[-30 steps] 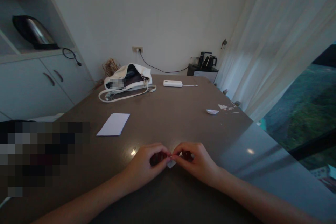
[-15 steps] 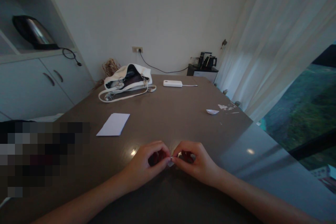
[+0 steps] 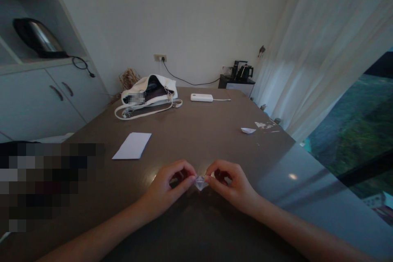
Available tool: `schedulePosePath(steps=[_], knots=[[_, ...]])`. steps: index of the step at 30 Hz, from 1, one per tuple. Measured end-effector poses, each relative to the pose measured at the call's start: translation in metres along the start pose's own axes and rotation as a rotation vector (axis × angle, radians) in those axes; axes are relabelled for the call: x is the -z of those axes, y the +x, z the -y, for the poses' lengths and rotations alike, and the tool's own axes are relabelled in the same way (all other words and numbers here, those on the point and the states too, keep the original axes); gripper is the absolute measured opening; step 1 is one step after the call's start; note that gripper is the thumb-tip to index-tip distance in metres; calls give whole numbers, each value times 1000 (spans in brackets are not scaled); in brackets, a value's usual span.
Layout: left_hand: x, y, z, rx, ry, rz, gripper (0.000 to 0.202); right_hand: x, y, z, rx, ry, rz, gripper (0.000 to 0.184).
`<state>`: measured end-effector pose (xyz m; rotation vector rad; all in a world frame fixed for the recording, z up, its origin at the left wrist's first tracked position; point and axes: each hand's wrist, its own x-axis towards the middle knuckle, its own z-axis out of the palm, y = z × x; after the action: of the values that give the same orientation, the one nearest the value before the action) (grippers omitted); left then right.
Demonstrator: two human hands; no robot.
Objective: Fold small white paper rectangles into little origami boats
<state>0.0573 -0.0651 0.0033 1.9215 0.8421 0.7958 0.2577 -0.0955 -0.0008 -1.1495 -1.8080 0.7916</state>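
Observation:
Both of my hands rest low on the brown table [image 3: 196, 139] near its front edge. My left hand [image 3: 167, 190] and my right hand [image 3: 233, 186] each pinch one side of a tiny folded white paper piece [image 3: 201, 182] between thumb and forefinger. The paper sits between the fingertips, spread a little apart, just above the table surface. My other fingers are curled in.
A white folded sheet [image 3: 132, 145] lies to the left. A small white paper boat [image 3: 248, 130] and paper scraps [image 3: 264, 125] lie at the right. A white bag [image 3: 147, 94] and a white power bank [image 3: 202, 97] sit at the far end. A blurred patch covers the left.
My fingertips have drawn slightly apart, and the small paper piece between them has opened out wider and shows more than before.

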Motion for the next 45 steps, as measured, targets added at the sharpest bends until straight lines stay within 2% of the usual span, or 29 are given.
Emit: schedulePosePath(steps=[8, 14, 18, 21, 25, 30, 34, 38, 42, 45], knots=[[0, -1, 1, 15, -25, -27, 16, 0, 0, -1, -66, 90, -9, 15], [-2, -2, 3, -16, -29, 17, 13, -1, 1, -2, -62, 179, -16, 13], [-1, -2, 2, -112, 83, 49, 17, -2, 1, -4, -45, 182, -11, 11], [1, 0, 1, -158, 190, 82, 11, -2, 0, -4, -43, 189, -15, 12], [2, 2, 2, -123, 201, 63, 13, -1, 0, -5, -39, 222, -15, 13], [1, 0, 2, -52, 88, 33, 12, -3, 1, -7, -40, 319, -16, 13], [2, -1, 0, -57, 33, 19, 11, -3, 0, -7, -34, 385, -5, 14], [2, -1, -2, -89, 88, 36, 10, 0, -1, -4, 19, 275, 57, 5], [3, -2, -2, -116, 148, 61, 7, 6, -1, 1, 142, 47, 166, 15], [4, -2, -1, -143, 175, 66, 7, 8, 0, 2, 165, -43, 188, 12]])
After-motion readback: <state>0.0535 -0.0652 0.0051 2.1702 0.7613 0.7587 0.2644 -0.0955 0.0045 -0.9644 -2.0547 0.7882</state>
